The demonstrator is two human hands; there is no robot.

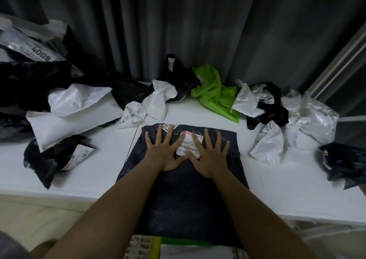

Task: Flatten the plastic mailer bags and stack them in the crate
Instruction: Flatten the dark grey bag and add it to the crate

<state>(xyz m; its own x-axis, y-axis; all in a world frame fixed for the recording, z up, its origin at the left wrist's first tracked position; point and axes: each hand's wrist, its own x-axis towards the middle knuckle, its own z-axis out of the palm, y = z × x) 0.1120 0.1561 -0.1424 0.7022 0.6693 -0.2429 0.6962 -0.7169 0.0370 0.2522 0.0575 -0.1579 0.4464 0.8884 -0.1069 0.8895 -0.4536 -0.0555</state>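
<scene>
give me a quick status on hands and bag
Left hand and right hand open, pressing dark bag flat on table. Crumpled bags wait behind. Nothing blocking.

Single head-worn wide-angle view, looking forward and down, close over the white table (pixel 277 189), curtain (pixel 198 30) behind

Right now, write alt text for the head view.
Both hands, left hand and right hand, press flat with spread fingers on a dark mailer bag lying on a white table. Crumpled white, black and green bags lie behind.
</scene>
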